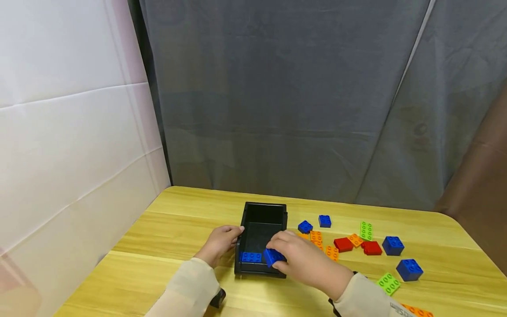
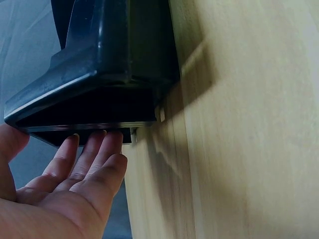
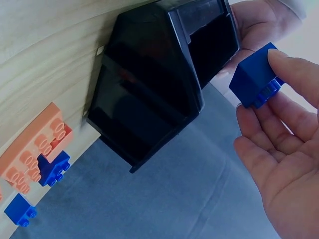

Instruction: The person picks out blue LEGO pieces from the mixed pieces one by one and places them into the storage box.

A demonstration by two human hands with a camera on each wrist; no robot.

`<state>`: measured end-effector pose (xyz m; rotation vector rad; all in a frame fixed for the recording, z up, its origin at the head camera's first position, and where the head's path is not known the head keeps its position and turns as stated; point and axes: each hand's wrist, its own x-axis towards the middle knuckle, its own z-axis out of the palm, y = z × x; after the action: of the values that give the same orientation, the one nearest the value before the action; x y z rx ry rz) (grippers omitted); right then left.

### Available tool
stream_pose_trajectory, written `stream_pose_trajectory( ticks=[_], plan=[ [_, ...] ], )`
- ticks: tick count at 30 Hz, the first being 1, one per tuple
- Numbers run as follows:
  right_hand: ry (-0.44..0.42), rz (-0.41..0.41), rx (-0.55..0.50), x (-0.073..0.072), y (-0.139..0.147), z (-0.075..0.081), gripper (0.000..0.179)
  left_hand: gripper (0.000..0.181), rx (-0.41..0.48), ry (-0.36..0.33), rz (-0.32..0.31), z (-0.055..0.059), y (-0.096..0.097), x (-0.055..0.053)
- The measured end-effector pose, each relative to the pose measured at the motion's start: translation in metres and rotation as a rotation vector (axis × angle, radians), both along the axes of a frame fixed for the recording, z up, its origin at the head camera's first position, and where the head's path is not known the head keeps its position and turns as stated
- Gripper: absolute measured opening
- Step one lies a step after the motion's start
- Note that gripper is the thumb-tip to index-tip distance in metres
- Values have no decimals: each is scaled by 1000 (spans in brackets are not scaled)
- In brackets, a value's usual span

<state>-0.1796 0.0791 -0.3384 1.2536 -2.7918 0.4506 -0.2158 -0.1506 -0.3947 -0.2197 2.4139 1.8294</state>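
Note:
A black plastic bin (image 1: 263, 234) stands on the wooden table, with a blue building brick (image 1: 251, 257) lying inside at its near end. My left hand (image 1: 220, 243) holds the bin's left side. In the left wrist view the thumb is at the rim and the fingers (image 2: 84, 154) touch the side wall. Between thumb and fingers, my right hand (image 1: 299, 257) pinches another blue building brick (image 1: 272, 256) over the bin's near right corner. The right wrist view shows this held brick (image 3: 255, 75) tilted, its studs toward the palm.
Right of the bin lie several loose bricks: orange (image 1: 332, 252), red (image 1: 343, 245), lime green (image 1: 366, 230) and blue (image 1: 393, 245). Two small blue bricks, one of them here (image 1: 325, 221), sit farther back. A grey curtain (image 1: 261, 97) hangs behind the table, a white sheet (image 1: 75, 123) at the left.

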Motion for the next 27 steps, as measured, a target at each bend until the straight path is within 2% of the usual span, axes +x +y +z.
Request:
stream_pose_trajectory(
  ticks=[9,27],
  plan=[
    [6,-15,38,-6,-5,-4,36,50,-2,-4,14,-1,0,-1],
    [98,-16,100,-14,-17,-6,35,48,-8,-4,18,-1,0,-1]
  ],
)
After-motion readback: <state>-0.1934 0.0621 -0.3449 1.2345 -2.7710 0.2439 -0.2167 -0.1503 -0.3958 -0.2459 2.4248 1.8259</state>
